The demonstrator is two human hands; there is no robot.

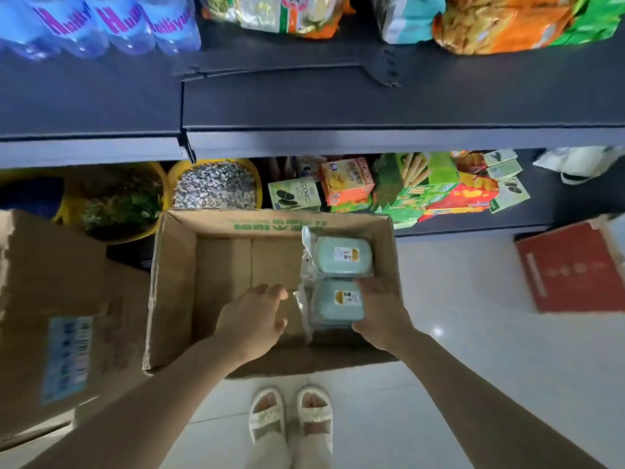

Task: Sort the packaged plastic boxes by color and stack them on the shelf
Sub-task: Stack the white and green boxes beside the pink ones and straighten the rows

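Two pale green packaged boxes sit at the right side of the open carton (pixel 176 282); your right hand (pixel 378 309) cups the near box (pixel 338 304), fingers wrapped on its right edge, while your left hand (pixel 252 319) hangs open beside it, not touching. The loose, slick wrap could slip one-handed, and lifting may drag the far box (pixel 343 257) touching it.

Open carton (pixel 176 286) holds two green boxes (pixel 343 257) at 3 o'clock; right hand (pixel 380 314) apparently grips the nearer one, left hand (pixel 252 318) spread alongside.
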